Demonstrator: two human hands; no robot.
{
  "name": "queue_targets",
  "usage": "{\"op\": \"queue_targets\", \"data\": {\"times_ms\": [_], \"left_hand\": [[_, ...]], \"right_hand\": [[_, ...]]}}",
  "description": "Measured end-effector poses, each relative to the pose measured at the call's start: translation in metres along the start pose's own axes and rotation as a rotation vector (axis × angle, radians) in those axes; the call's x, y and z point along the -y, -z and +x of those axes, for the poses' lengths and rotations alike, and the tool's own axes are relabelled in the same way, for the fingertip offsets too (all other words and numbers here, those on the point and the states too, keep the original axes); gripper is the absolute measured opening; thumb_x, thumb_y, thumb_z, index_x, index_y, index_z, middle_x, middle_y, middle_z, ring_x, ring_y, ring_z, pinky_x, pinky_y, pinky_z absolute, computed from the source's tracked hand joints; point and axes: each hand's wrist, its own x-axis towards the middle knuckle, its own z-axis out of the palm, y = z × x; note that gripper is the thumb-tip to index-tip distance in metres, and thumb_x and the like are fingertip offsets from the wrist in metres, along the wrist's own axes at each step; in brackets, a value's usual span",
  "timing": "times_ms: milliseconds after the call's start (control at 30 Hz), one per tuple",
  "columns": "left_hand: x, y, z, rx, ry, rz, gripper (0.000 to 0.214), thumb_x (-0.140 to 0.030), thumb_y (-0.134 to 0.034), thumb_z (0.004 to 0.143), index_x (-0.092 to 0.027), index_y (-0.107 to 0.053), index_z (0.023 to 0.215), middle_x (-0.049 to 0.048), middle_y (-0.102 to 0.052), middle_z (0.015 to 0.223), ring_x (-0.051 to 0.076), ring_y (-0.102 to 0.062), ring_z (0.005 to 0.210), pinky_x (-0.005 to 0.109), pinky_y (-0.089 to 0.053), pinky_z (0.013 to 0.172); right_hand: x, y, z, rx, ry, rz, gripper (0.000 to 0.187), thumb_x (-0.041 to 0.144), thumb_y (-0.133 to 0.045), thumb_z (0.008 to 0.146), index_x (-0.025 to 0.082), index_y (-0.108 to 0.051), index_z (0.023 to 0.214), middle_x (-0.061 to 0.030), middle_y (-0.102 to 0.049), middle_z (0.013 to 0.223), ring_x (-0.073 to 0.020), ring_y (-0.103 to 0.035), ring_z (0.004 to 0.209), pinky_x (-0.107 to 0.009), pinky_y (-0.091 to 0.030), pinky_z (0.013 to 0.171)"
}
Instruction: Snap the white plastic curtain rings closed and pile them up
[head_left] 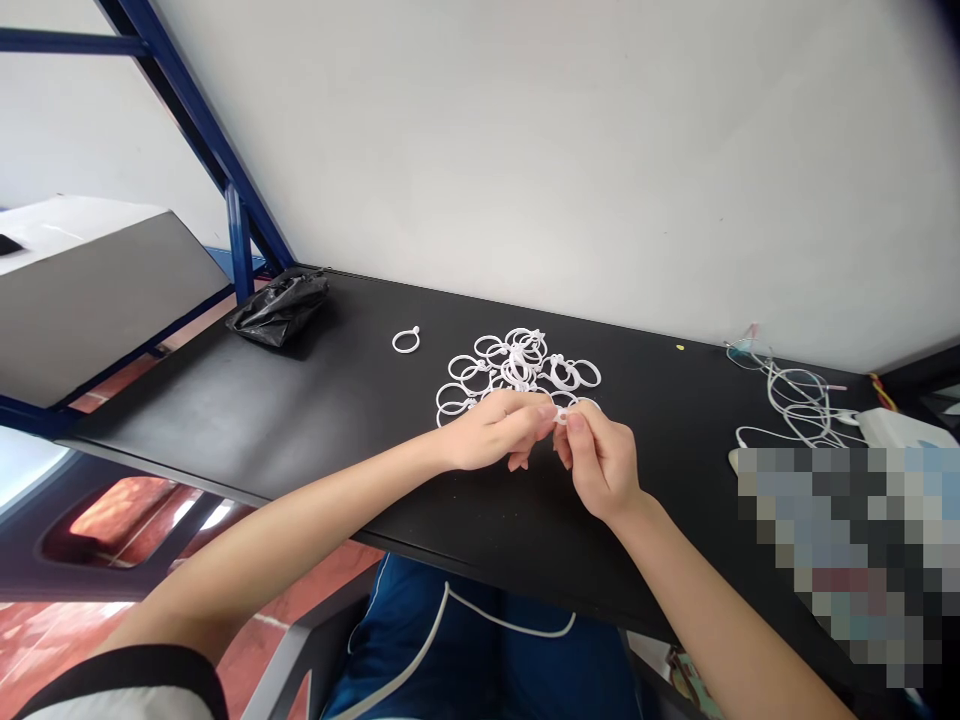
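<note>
My left hand (506,428) and my right hand (602,455) meet fingertip to fingertip over the black table. Both are closed in a pinch on a small part of a white plastic ring (561,414), most of which the fingers hide. Just beyond them lies a loose pile of white rings (517,365), thin hoops with small knobs or eyelets, like curtain rings. The near edge of that pile is partly covered by my hands. One single white ring (406,342) rests apart, to the left of the pile.
A crumpled black plastic bag (281,305) lies at the table's (360,400) far left. Tangled white cables (799,400) and a white box (904,428) are on the right, beside a blurred-out object (847,550). A wall rises behind; a blue metal frame (240,240) stands left.
</note>
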Motion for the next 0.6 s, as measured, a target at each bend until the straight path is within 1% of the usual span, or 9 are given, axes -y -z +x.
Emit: {"op": "queue_targets", "data": {"times_ms": [100,200,233,333,467,600], "left_hand": [[-0.0034,0.0029,0.0025,0.014,0.032,-0.078,0.047,-0.048,-0.033,0.100,-0.018,-0.045,0.065,-0.0088,-0.031,0.045,0.008,-0.045,0.042,0.029,-0.056,0.064],[-0.0045,0.0045,0.0033,0.017,0.048,-0.145,0.052,-0.054,-0.031,0.099,-0.017,-0.050,0.068,-0.0086,-0.031,0.044,0.008,-0.043,0.041,0.029,-0.056,0.064],[-0.0043,0.0046,0.0032,0.027,0.055,-0.152,0.053,-0.055,-0.031,0.099,-0.017,-0.051,0.068,-0.0084,-0.032,0.044,0.009,-0.044,0.042,0.028,-0.056,0.064],[-0.0033,0.0039,0.0028,0.059,0.074,-0.157,0.053,-0.055,-0.031,0.100,-0.017,-0.051,0.069,-0.0078,-0.035,0.046,0.009,-0.045,0.044,0.027,-0.055,0.064],[-0.0023,0.0025,0.0028,0.081,0.108,-0.201,0.057,-0.058,-0.027,0.099,-0.016,-0.052,0.070,-0.0073,-0.035,0.047,0.009,-0.045,0.044,0.026,-0.054,0.062],[-0.0027,0.0019,0.0030,0.107,0.151,-0.191,0.065,-0.061,-0.020,0.100,-0.016,-0.055,0.069,-0.0057,-0.037,0.046,0.009,-0.043,0.045,0.026,-0.054,0.061]], "right_hand": [[0.0003,0.0012,0.0009,-0.011,0.005,-0.015,0.017,0.021,-0.044,0.100,0.022,-0.052,0.086,0.0069,-0.048,0.054,-0.0086,-0.045,0.042,-0.023,-0.036,0.045],[0.0010,0.0020,0.0019,-0.025,0.012,-0.024,0.005,0.020,-0.049,0.098,0.022,-0.053,0.097,0.0075,-0.053,0.057,-0.0082,-0.048,0.043,-0.022,-0.038,0.045],[0.0012,0.0022,0.0021,-0.026,0.015,-0.024,0.005,0.020,-0.050,0.098,0.022,-0.053,0.101,0.0074,-0.054,0.058,-0.0085,-0.049,0.044,-0.022,-0.040,0.046],[0.0017,0.0025,0.0023,-0.011,0.025,-0.017,0.013,0.019,-0.050,0.098,0.023,-0.053,0.110,0.0062,-0.059,0.060,-0.0098,-0.054,0.048,-0.022,-0.044,0.048],[0.0022,0.0021,0.0028,0.001,0.025,0.004,0.015,0.018,-0.050,0.097,0.023,-0.054,0.111,0.0037,-0.066,0.068,-0.0096,-0.056,0.049,-0.022,-0.046,0.048],[0.0036,0.0017,0.0039,0.010,0.028,0.035,0.016,0.018,-0.049,0.097,0.023,-0.054,0.111,0.0045,-0.067,0.067,-0.0097,-0.059,0.050,-0.022,-0.047,0.048]]}}
